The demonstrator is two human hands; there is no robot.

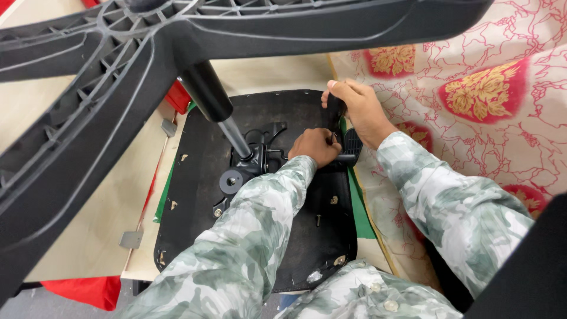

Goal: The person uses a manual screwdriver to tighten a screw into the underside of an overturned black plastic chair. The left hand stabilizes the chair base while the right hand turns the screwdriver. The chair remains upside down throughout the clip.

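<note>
Left hand (316, 146) is clenched on the black mechanism plate (260, 156) at the centre of the upturned seat (201, 177); right hand (360, 109), at its 1 o'clock, grips a black lever (335, 112) — better kept square, seat pressed flat on the tabletop (100, 218). No containers show — one loose screw (318, 220) lies at 6 o'clock

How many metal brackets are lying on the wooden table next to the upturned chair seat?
2. One metal bracket lies near the seat's upper left corner, beside a red object. The other bracket sits lower left, by the table edge. More may be hidden beneath the chair base.
</note>
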